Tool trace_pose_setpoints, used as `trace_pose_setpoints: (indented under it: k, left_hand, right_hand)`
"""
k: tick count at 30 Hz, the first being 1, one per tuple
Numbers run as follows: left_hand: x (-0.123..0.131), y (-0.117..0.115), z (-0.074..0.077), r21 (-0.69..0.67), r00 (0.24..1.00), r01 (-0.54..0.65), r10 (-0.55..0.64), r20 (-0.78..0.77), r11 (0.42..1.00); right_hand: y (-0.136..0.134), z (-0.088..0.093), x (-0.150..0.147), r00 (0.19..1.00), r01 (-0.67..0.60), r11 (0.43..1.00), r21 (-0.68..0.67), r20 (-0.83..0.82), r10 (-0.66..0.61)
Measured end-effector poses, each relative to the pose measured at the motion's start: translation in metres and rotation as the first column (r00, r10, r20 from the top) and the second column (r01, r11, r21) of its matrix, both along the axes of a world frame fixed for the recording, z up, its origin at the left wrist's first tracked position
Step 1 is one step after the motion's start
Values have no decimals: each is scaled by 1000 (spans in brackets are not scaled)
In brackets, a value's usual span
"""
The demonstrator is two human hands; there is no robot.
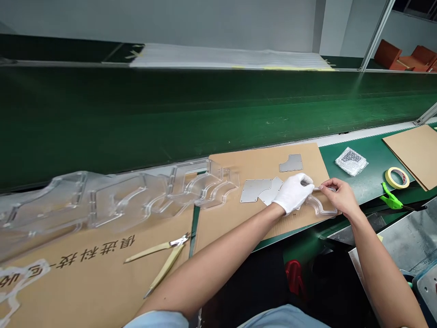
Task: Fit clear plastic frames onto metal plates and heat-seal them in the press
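My left hand [292, 193], in a white glove, is closed with thumb and fingers on the edge of a small clear plastic part [318, 207] with a wavy outline. On its other side, my bare right hand [340, 197] pinches the upper edge of the same part between thumb and fingers. The fingers hide some of that edge. Below them is a cardboard sheet [225, 228]. Two grey metal plates, one squarish [253, 190] and one curved [270, 191], lie overlapping left of the glove. Another notched metal plate [292, 163] lies behind it.
Several larger clear plastic parts [118, 200] line the left side. Long-handled cutters [172, 250] lie open on printed cardboard [102, 282]. At right are a bubble-wrapped packet [351, 161], a tape roll [388, 176], a green clamp [391, 199] and more cardboard [416, 155].
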State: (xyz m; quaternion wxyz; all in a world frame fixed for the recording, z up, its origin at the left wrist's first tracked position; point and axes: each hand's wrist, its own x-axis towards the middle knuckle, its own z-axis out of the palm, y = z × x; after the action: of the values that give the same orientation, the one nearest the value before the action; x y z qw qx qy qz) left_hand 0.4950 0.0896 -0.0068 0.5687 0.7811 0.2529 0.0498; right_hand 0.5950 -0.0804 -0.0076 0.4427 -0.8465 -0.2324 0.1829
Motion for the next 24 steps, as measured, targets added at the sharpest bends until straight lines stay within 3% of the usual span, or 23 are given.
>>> trace_pose_setpoints:
  k: [3, 8, 11, 18, 21, 24]
  left_hand:
    - [1, 1, -4, -18, 1000, -7, 8, 24, 1000]
    - [-6, 5, -4, -219, 995, -69, 83, 56, 973]
    - [-16, 6, 0, -158, 998, -52, 57, 31, 986]
    - [-24, 2, 11, 84, 988, 127, -120, -93, 988]
    - [-20, 0, 14, 65, 987, 125, -117, -114, 990]
    - [-17, -2, 18, -42, 979, 121, -127, -159, 992]
  right_hand:
    - [4, -1, -3, 1000, -15, 1000, -20, -2, 15]
    - [4, -5, -2, 1000, 8, 997, -71, -9, -9]
    - [5, -4, -1, 1000, 12, 997, -80, -7, -13]
    - [9, -3, -9, 998, -11, 996, -91, 55, 16]
    - [9, -7, -15, 994, 3, 994, -106, 109, 9]
    - [8, -11, -21, 986, 17, 993, -117, 167, 2]
